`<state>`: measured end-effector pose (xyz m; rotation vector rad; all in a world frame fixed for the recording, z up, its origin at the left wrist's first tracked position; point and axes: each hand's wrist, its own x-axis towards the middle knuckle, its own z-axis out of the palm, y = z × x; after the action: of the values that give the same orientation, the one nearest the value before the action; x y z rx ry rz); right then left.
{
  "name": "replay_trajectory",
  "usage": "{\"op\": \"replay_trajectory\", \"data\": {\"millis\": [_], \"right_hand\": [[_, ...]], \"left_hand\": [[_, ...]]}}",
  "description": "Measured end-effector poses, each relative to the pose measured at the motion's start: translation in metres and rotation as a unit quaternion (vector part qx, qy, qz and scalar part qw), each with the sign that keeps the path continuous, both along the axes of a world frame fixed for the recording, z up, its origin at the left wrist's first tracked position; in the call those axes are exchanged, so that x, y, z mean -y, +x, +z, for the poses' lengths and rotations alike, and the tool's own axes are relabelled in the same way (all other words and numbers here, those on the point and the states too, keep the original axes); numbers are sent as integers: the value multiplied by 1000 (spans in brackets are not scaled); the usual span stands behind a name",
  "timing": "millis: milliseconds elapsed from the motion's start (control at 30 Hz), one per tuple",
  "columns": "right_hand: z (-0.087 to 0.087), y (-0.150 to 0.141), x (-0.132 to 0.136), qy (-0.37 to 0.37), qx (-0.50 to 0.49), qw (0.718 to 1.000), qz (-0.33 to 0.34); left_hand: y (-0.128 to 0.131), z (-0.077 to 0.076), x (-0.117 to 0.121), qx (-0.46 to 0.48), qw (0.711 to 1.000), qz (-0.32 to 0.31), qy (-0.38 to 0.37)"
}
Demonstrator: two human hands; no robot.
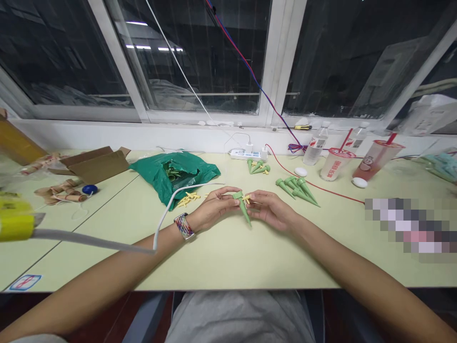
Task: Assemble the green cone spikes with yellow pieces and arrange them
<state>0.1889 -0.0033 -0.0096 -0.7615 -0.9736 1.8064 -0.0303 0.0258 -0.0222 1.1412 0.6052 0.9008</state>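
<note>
My left hand (217,206) pinches a green plastic watering spike (244,209) near its wide top, the point slanting down over the table. A small yellow plastic valve (246,198) sits at the spike's upper side, held by the fingertips of my right hand (270,208). Whether the valve is seated in the spike cannot be made out. Left of my hands lies a pile of loose yellow valves (188,199), beside a torn green plastic bag (174,174) with more green pieces inside. Green spikes (298,188) lie to the right; several others with yellow valves (257,166) lie farther back.
A white cable (167,214) crosses above my left forearm. At the back are a power strip (248,154), a water bottle (316,144) and drink cups (335,164). On the left lie an open cardboard box (96,164) and wooden pieces with a blue ball (89,189).
</note>
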Motion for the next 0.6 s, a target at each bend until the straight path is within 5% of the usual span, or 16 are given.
{"op": "replay_trajectory", "data": {"millis": [600], "right_hand": [[-10, 1, -4, -18, -4, 1000, 12]], "left_hand": [[2, -2, 1, -13, 1000, 11, -22]]}}
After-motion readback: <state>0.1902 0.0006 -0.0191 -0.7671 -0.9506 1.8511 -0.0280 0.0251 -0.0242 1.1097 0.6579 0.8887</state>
